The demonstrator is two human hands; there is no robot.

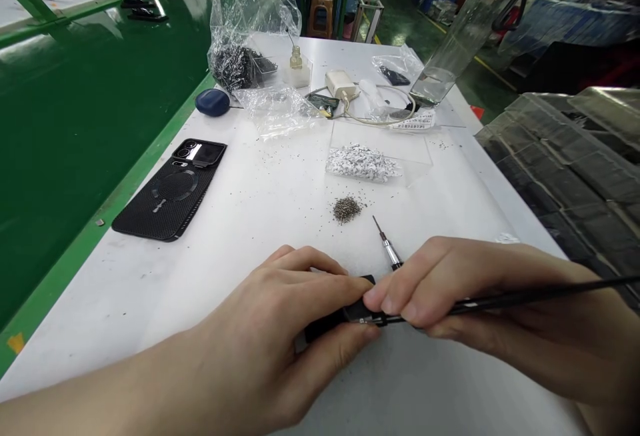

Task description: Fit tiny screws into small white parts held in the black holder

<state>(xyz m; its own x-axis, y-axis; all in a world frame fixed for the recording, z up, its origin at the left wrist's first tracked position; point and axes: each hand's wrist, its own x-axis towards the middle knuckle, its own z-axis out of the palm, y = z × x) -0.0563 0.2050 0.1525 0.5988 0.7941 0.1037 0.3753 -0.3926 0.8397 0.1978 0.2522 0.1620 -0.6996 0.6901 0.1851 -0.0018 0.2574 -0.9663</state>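
Left hand [260,336] grips black part [325,325] | right hand [440,286] pinches black rod [505,303] | white factory workbench [150,329]

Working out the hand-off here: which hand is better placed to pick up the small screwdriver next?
Probably the right hand: its fingers are right beside the small screwdriver, though it would first have to free the slim black tool. The left hand is farther off and grips the black part.

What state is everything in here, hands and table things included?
Left hand, gripping a small black part
Right hand, holding a thin black tool against that part
Small screwdriver, lying on the table
Phone in black case, lying back up
Tiny dark parts, loose in a heap
Plastic bag, crumpled
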